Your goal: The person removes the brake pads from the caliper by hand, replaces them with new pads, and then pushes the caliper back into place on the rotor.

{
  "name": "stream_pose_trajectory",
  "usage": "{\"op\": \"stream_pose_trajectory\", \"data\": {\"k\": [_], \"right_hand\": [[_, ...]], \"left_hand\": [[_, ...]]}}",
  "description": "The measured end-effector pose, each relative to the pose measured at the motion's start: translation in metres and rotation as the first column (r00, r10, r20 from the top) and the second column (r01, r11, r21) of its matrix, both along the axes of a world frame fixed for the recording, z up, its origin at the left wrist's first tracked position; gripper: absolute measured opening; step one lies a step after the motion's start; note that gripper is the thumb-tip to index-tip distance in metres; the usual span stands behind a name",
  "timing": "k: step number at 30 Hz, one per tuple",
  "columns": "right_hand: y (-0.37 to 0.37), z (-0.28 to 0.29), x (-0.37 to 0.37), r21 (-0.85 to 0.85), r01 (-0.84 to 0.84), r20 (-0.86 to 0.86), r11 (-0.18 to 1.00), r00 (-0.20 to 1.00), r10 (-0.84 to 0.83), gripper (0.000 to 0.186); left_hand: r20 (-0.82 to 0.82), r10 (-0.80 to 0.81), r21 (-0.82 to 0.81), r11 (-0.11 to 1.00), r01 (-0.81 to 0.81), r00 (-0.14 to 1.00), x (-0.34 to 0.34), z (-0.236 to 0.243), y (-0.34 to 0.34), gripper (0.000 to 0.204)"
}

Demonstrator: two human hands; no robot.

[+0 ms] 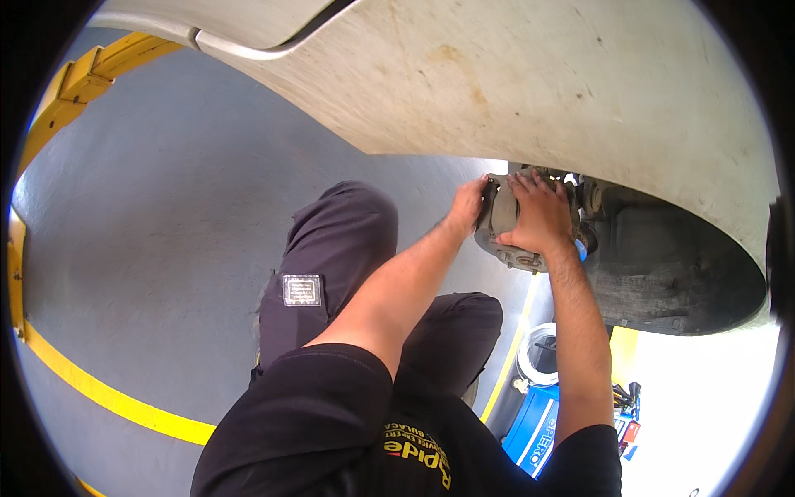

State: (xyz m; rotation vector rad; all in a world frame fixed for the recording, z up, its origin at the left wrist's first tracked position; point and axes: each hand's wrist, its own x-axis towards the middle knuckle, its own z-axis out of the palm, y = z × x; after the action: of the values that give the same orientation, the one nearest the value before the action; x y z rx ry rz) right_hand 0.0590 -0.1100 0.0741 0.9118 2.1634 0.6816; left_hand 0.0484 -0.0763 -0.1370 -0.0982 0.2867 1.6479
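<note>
Both my hands are at the wheel end of a car, on a grey metal brake caliper (502,212) seated over the brake disc (494,247). My left hand (469,205) closes on the caliper's left edge, its fingertips partly hidden behind the metal. Across the right part of the caliper lies my right hand (539,214), with fingers curved over the top and the thumb lower down, gripping it. Below them the hub (523,262) shows bare wheel studs, with no wheel on it. Suspension parts (590,197) are partly visible behind my right hand.
The dirty white body panel (513,74) overhangs my hands. A dark wheel-well liner (662,257) curves to the right. Yellow lift arms (83,79) stand at far left. A blue box (532,427) and a coiled white hose (537,354) sit beside my right forearm.
</note>
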Motion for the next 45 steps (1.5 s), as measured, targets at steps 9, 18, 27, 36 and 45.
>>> {"op": "stream_pose_trajectory", "data": {"k": [9, 18, 27, 36, 45], "right_hand": [[0.008, 0.001, 0.002, -0.019, 0.004, 0.023, 1.000, 1.000, -0.004, 0.118], [0.006, 0.003, -0.010, -0.067, 0.047, 0.046, 0.997, 0.998, -0.044, 0.119], [0.003, 0.008, -0.006, -0.101, -0.121, -0.135, 0.988, 0.985, 0.107, 0.111], [0.000, 0.009, 0.001, -0.153, -0.134, -0.416, 0.979, 0.908, 0.059, 0.091], [0.043, -0.029, -0.009, -0.011, -0.222, -0.479, 0.975, 0.857, 0.190, 0.046]], "left_hand": [[0.059, -0.016, -0.010, 1.000, 0.016, 0.998, 0.007, 0.007, -0.002, 0.032], [-0.067, -0.004, -0.035, 0.999, 0.002, 0.998, 0.002, 0.002, -0.004, 0.042], [-0.248, 0.051, -0.173, 0.980, -0.096, 0.967, 0.001, 0.011, -0.009, 0.038], [-0.214, -0.031, -0.037, 0.999, 0.023, 0.976, -0.014, -0.008, -0.007, 0.031], [-0.067, 0.120, -0.138, 0.982, -0.128, 0.991, -0.008, 0.005, 0.001, 0.034]]}}
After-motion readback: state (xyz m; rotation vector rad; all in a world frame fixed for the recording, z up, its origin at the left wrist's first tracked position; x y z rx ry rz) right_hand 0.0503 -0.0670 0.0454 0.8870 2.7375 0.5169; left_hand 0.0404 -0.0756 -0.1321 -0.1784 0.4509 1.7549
